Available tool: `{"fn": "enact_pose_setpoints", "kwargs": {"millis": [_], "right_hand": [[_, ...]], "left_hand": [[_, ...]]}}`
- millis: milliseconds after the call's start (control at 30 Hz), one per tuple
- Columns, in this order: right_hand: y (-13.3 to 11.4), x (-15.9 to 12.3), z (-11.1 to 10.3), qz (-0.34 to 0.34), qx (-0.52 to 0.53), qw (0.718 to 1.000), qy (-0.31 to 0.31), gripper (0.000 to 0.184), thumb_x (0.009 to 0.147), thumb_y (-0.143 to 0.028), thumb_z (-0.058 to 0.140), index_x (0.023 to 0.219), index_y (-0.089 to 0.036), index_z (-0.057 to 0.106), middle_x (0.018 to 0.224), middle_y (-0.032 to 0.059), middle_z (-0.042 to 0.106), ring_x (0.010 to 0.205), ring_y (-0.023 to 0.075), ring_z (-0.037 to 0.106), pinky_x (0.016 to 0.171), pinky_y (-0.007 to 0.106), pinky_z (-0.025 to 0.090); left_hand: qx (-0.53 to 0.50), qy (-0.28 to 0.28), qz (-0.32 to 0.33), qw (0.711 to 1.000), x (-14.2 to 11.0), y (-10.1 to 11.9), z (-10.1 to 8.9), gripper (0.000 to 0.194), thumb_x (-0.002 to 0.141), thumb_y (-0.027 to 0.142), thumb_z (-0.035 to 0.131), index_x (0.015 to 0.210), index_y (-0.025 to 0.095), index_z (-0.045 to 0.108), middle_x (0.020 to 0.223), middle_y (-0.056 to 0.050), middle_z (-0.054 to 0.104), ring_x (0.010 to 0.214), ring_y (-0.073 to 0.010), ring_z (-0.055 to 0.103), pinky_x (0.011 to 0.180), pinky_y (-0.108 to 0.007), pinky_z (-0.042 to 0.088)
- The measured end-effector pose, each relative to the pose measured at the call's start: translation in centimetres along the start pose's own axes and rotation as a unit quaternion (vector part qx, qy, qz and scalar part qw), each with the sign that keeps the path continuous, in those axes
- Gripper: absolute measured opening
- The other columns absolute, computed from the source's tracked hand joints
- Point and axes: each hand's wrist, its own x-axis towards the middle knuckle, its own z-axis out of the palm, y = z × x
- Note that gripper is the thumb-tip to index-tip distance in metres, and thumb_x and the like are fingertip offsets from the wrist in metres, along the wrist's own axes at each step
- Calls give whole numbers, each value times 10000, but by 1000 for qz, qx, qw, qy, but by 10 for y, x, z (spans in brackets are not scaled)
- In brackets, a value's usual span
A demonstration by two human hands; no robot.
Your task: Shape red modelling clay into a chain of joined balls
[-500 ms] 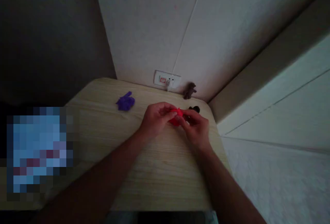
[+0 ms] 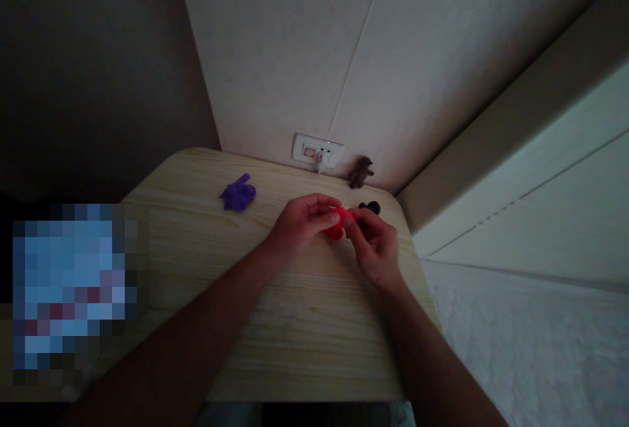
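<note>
A small red toy-like piece (image 2: 335, 233) with rounded, knobby parts is held between my two hands above the table. My left hand (image 2: 303, 221) grips it from the left, thumb on the near side and fingers curled over the far side. From the right, my right hand (image 2: 376, 240) pinches it between thumb and index finger. The fingers cover much of the piece, so its exact kind is hidden. Just beyond my right hand lies a small black rounded object (image 2: 372, 207), partly covered by the fingers.
A purple figure (image 2: 238, 194) lies at the back left of the wooden table (image 2: 295, 322). A dark brown figure (image 2: 361, 172) stands near the wall. Above the table's back edge is a wall socket (image 2: 307, 149) with a plug. A blurred-out blue patch (image 2: 69, 276) covers the left.
My right fingertips have shifted slightly on the red piece, and the left fingers have straightened a little over it. Both hands stay in nearly the same place.
</note>
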Motion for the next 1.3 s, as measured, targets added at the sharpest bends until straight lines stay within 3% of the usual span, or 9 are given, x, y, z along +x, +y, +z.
{"fn": "enact_pose_setpoints", "kwargs": {"millis": [167, 433, 600, 767, 967, 1167, 1300], "right_hand": [[2, 0, 0, 21, 70, 997, 37, 257, 881, -361, 825, 1071, -247, 695, 851, -1, 750, 725, 132, 700, 705, 271, 598], [4, -1, -3, 6, 23, 998, 50, 189, 875, -327, 831, 1040, -246, 789, 973, 40, 766, 867, 154, 740, 793, 295, 627], [6, -4, 1, 9, 1, 996, 88, 212, 841, -322, 857, 1032, -244, 810, 973, 53, 812, 830, 172, 760, 793, 328, 639], [3, -1, 1, 57, 48, 995, 59, 190, 811, -349, 872, 971, -249, 843, 929, 45, 829, 802, 180, 758, 764, 335, 638], [0, 3, -1, 17, 54, 997, 42, 150, 844, -323, 847, 990, -294, 862, 884, 27, 777, 794, 156, 703, 698, 301, 591], [6, -6, 1, -19, -52, 992, 111, 197, 909, -354, 796, 1082, -273, 845, 996, 68, 806, 804, 177, 736, 738, 349, 630], [7, -10, 3, -20, -61, 993, 97, 286, 869, -369, 838, 1139, -273, 828, 1096, 82, 826, 911, 220, 788, 847, 404, 678]], "left_hand": [[58, -24, 30, 998, -2, 2, 0, 456, 730, 321, 903, 1117, 117, 772, 952, -95, 828, 768, -175, 769, 749, -312, 642], [90, -4, 62, 994, -1, 2, 0, 308, 769, 358, 875, 920, 118, 756, 822, -55, 789, 694, -164, 754, 696, -284, 630], [61, -5, 39, 997, -1, 3, 0, 275, 780, 350, 839, 887, 123, 726, 792, -39, 762, 683, -162, 740, 705, -292, 612], [41, -46, 6, 998, 0, 1, -5, 308, 792, 403, 831, 852, 118, 733, 782, -51, 748, 720, -159, 718, 750, -295, 579], [-35, -72, -18, 997, 0, 2, -4, 313, 757, 402, 858, 806, 115, 744, 745, -41, 723, 724, -151, 698, 763, -294, 568], [-21, -4, 2, 1000, -1, -1, 1, 297, 772, 385, 864, 892, 130, 771, 822, -60, 771, 731, -180, 731, 757, -339, 613], [20, 26, 39, 999, -2, 1, 2, 291, 751, 368, 876, 902, 133, 797, 922, -83, 789, 792, -195, 740, 738, -335, 628]]}}
